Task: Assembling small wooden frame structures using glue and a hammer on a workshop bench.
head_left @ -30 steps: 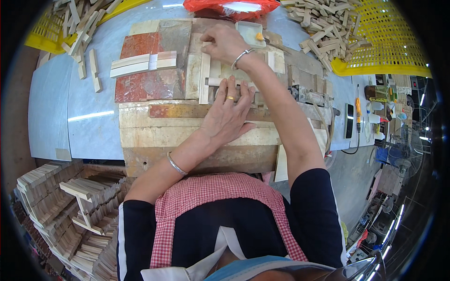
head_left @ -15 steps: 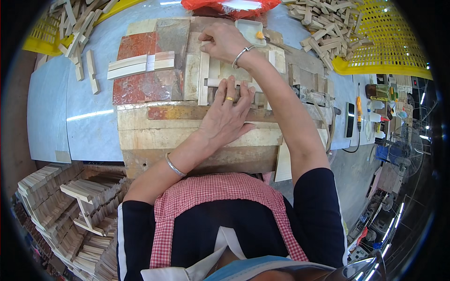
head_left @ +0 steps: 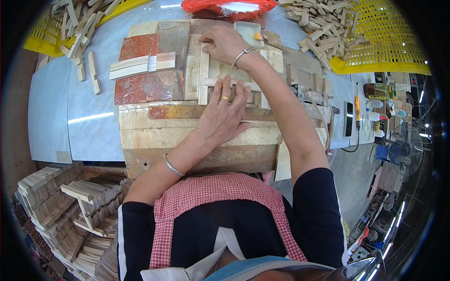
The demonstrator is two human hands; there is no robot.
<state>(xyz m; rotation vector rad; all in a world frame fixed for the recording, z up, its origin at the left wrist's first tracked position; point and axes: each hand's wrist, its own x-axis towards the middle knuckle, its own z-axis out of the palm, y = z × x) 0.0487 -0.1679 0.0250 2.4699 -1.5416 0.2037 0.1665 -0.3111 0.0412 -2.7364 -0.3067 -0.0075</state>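
Our left hand (head_left: 224, 111) rests, fingers outstretched, on a pale, slim, straight wooden crosspiece (head_left: 211, 82); our right hand (head_left: 227, 45) curls (whether around anything, we cannot tell).

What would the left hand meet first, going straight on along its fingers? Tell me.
Likely the right wrist, around its silver bangle; depth is unclear, so the left hand might pass beneath.

Left hand (head_left: 222, 112): palm down, fingers (head_left: 226, 86) extended forward. Right hand (head_left: 228, 44): farther forward, fingers curled, forearm (head_left: 274, 89) slanting leftward.
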